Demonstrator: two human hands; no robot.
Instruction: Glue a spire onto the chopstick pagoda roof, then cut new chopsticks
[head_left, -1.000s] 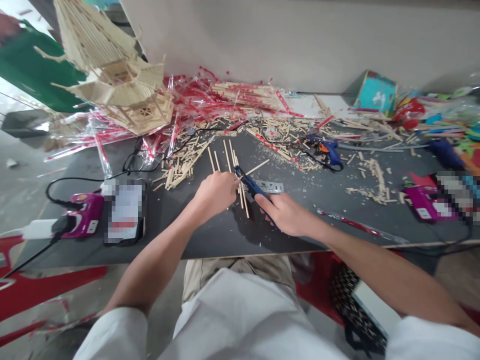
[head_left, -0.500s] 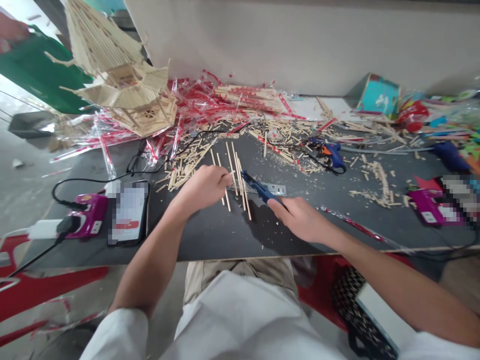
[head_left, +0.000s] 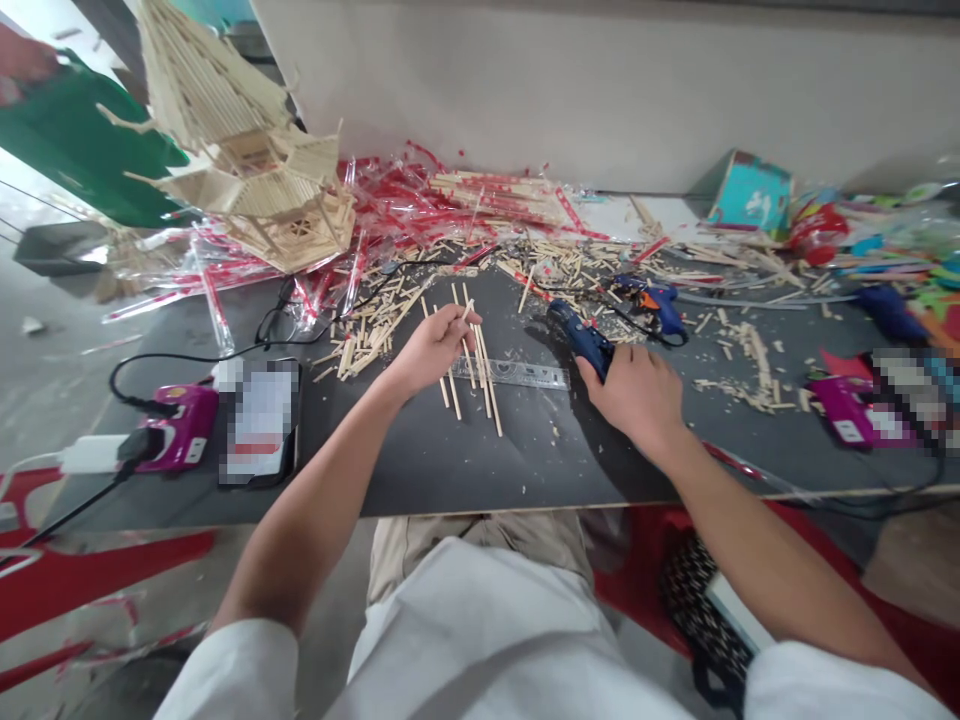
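My left hand (head_left: pixel 439 345) is closed in a pinch above several slim wooden sticks (head_left: pixel 489 385) lying on the dark table. A short pale piece of stick (head_left: pixel 470 308) pokes up from its fingertips. A clear ruler (head_left: pixel 529 374) lies crosswise under the sticks. My right hand (head_left: pixel 637 395) is wrapped around a dark blue pliers-like tool (head_left: pixel 581 335), right of the ruler and apart from the sticks. The tool points toward the scraps, and its jaws are not clear.
A wooden-stick pagoda model (head_left: pixel 277 195) stands at back left. Cut scraps (head_left: pixel 382 325) and red-striped wrappers (head_left: pixel 397 205) cover the back. A blue-orange glue gun (head_left: pixel 660 308) lies right. A phone (head_left: pixel 261 420) and purple power adapter (head_left: pixel 180 425) sit left. Another person's hand (head_left: pixel 26 55) holds a green bin (head_left: pixel 90 140).
My right hand has drawn the tool away to the right, off the sticks and ruler. My left hand has lifted slightly up and right, its palm turning more upward.
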